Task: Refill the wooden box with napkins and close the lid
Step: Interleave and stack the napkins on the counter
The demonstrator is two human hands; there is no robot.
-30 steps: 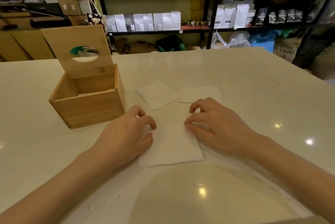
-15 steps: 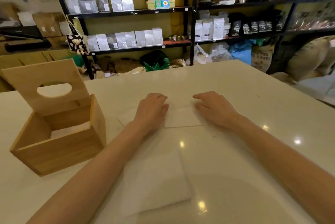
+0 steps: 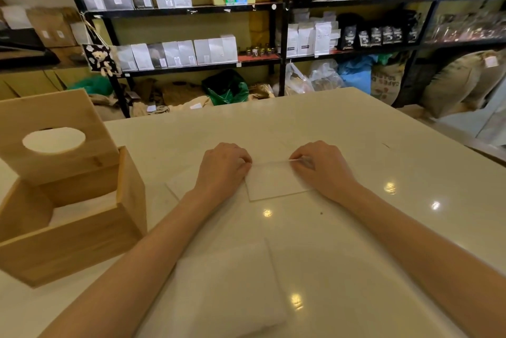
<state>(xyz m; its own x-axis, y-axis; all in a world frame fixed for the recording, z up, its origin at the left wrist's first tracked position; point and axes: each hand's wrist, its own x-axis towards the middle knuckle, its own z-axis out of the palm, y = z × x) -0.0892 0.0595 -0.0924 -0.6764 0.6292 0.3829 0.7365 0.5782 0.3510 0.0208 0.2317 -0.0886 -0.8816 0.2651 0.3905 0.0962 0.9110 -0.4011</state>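
Note:
The wooden box (image 3: 82, 236) stands at the left of the table, its lid (image 3: 54, 140) with an oval hole tipped up and back; white napkins show inside the box. My left hand (image 3: 221, 170) and my right hand (image 3: 323, 167) pinch the far corners of a white napkin (image 3: 273, 181) lying mid-table, its far edge lifted slightly. A second napkin (image 3: 180, 184) lies partly under my left hand and wrist. A third, larger napkin (image 3: 227, 291) lies flat near the table's front edge between my forearms.
The white glossy table (image 3: 356, 146) ends at the far and right sides. Behind it stand black shelves (image 3: 279, 36) with bags, boxes and kettles, and sacks lie on the floor.
Both hands left the near napkin and reached forward to the two farther napkins; the view shifted right and closer. The fingers now pinch and lift the far edge of the right napkin.

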